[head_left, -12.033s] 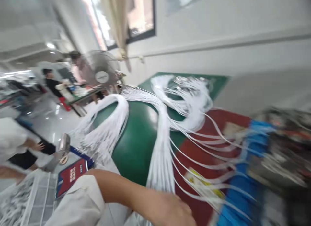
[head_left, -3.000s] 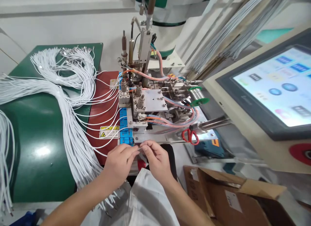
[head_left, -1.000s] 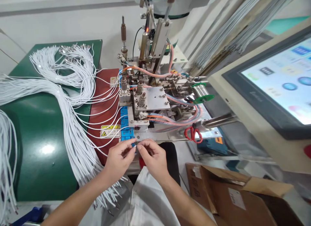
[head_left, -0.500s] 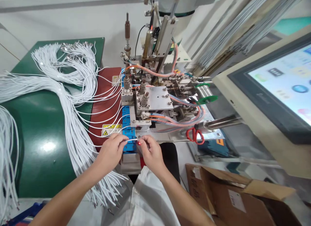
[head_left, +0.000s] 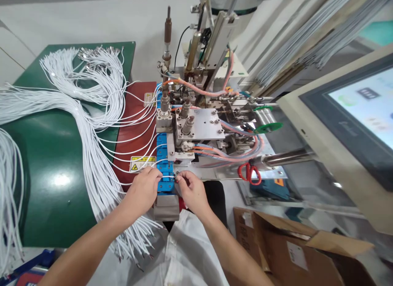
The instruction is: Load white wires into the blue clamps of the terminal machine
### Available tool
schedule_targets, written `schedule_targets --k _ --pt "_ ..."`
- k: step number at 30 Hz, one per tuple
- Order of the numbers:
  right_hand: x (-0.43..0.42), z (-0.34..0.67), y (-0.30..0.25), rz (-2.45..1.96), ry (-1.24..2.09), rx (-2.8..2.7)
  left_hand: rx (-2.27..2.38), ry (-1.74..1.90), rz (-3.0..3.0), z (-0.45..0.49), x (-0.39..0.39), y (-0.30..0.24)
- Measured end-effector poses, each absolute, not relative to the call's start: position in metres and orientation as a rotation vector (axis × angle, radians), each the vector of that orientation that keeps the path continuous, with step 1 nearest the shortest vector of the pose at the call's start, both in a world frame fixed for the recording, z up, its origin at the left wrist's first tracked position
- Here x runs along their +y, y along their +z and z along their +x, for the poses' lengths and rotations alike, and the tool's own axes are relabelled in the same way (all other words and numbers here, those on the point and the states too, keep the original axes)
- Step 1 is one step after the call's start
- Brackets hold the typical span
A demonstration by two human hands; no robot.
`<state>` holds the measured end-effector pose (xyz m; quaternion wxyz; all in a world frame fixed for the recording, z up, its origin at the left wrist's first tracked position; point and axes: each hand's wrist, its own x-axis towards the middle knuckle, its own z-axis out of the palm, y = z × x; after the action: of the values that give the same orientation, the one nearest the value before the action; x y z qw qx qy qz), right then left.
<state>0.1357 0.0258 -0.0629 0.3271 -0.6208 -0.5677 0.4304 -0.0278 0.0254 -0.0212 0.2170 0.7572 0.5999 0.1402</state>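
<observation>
A white cable (head_left: 167, 176) lies across the blue fixture strip (head_left: 165, 187) at the front of the machine. My left hand (head_left: 146, 186) pinches this cable just left of the strip. At its right end, the fingertips of my right hand (head_left: 190, 190) are closed on the small cable end, whose details they mostly hide. Several other white cables (head_left: 135, 138) run from the strip's slots over the red-brown plate (head_left: 135, 101) to a big bundle (head_left: 89, 167) on the green table (head_left: 55, 187).
Above the strip stands the machine (head_left: 199, 124) with metal blocks and orange and blue hoses. Red-handled scissors (head_left: 249, 173) hang by a metal post. A touchscreen (head_left: 362, 110) juts in from the right; an open cardboard box (head_left: 294, 249) stands below it.
The cable end has come down onto the blue strip, where it lies lower and straighter. A red glow at my right fingertips is gone. The view has shifted slightly.
</observation>
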Motion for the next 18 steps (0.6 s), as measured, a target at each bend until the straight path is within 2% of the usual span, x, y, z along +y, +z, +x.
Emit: schedule_targets --k 7,10,15,18 --pt "0.035 0.139 -0.068 -1.544 0.946 -1.77 1.631 0.391 2.125 -0.026 0.024 -0.02" --pt "0.034 0.131 -0.074 -1.514 0.879 -1.732 1.666 0.321 2.148 -0.024 0.022 -0.021" --pt "0.031 0.125 -0.083 -1.513 0.956 -1.57 1.754 0.086 2.28 -0.02 0.018 -0.015" --pt "0.032 0.129 -0.084 -1.513 1.037 -1.521 1.728 0.07 2.435 -0.022 0.016 -0.014"
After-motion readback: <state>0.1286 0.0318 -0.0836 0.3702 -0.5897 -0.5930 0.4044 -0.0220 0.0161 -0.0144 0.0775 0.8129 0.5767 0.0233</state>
